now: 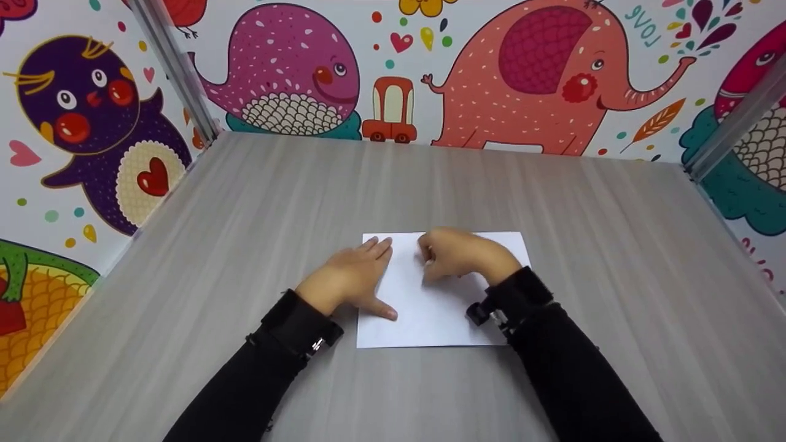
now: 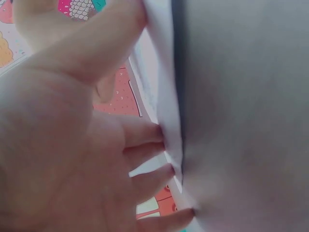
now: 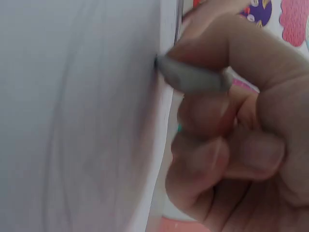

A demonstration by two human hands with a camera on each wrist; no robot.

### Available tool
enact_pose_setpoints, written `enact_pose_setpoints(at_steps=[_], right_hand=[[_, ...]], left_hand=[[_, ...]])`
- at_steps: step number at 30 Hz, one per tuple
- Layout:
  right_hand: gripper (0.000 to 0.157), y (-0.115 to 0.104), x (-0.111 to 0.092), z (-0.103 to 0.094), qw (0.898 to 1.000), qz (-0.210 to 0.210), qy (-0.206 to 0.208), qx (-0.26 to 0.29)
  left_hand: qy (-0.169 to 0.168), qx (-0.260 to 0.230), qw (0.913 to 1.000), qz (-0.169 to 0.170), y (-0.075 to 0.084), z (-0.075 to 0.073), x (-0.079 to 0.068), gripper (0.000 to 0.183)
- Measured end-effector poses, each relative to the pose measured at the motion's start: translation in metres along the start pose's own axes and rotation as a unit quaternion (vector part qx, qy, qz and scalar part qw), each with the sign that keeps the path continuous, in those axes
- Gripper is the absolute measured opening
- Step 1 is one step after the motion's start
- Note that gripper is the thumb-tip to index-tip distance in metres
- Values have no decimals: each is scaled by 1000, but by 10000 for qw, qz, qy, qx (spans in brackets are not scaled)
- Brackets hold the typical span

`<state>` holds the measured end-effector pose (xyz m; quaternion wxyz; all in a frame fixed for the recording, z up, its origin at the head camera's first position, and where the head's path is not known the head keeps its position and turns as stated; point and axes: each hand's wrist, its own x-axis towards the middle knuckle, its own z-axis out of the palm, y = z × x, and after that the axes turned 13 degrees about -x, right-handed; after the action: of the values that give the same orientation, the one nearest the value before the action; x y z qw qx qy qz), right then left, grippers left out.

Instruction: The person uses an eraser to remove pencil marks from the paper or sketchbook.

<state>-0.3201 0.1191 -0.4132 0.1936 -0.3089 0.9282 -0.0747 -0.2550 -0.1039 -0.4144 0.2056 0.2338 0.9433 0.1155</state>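
A white sheet of paper (image 1: 442, 313) lies on the table under both hands. My left hand (image 1: 353, 276) rests on its left edge, fingers straight and the thumb spread away from them. In the left wrist view, the fingertips (image 2: 166, 174) touch down along the paper's edge. Above the upper middle of the sheet is my right hand (image 1: 457, 253), its fingers curled. It pinches a short, pale grey eraser (image 3: 195, 77) between thumb and fingers. The eraser's dark tip touches the paper, and faint grey curved lines (image 3: 58, 116) run across the sheet. In the head view the hand hides the eraser.
The wood-grain table (image 1: 276, 202) extends around the sheet on all sides. Panels with cartoon animals (image 1: 528, 80) stand along its back and sides, joined by metal posts (image 1: 178, 67) at the corners. Black bands with small devices (image 1: 519, 301) are strapped round both wrists.
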Motion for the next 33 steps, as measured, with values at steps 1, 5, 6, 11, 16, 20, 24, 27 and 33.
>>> enact_pose_setpoints(at_steps=[1, 5, 6, 11, 16, 20, 24, 27, 33], right_hand=[[16, 6, -1, -1, 9997, 194, 152, -38], [19, 15, -8, -7, 9946, 768, 648, -277], [19, 13, -9, -7, 9947, 764, 643, -247], [12, -10, -4, -4, 9997, -66, 116, 185], [4, -10, 1, -1, 9988, -478, 43, -81], [6, 7, -2, -3, 9957, -14, 722, -575], [8, 8, -5, -5, 9881, 295, 1051, -1080], [10, -6, -5, -4, 9902, 67, 915, -1056], [7, -21, 0, 0, 9976, -650, -222, 23]], left_hand=[[-7, 11, 10000, -24, 0, 0, 0, 127], [-19, -6, 10000, -54, 1, 0, 0, 127], [-28, -11, 10000, -58, 1, -1, -1, 127], [-14, -35, 10000, -27, -1, 0, -3, 126], [-11, -87, 10000, 39, -2, 0, -2, 125], [-35, -150, 9999, 38, -1, 0, -1, 126], [-47, -176, 9998, 1, -1, 0, -1, 126], [-45, -178, 9998, -5, -3, 0, -1, 126], [-18, -66, 9999, 83, -2, -1, 0, 124]])
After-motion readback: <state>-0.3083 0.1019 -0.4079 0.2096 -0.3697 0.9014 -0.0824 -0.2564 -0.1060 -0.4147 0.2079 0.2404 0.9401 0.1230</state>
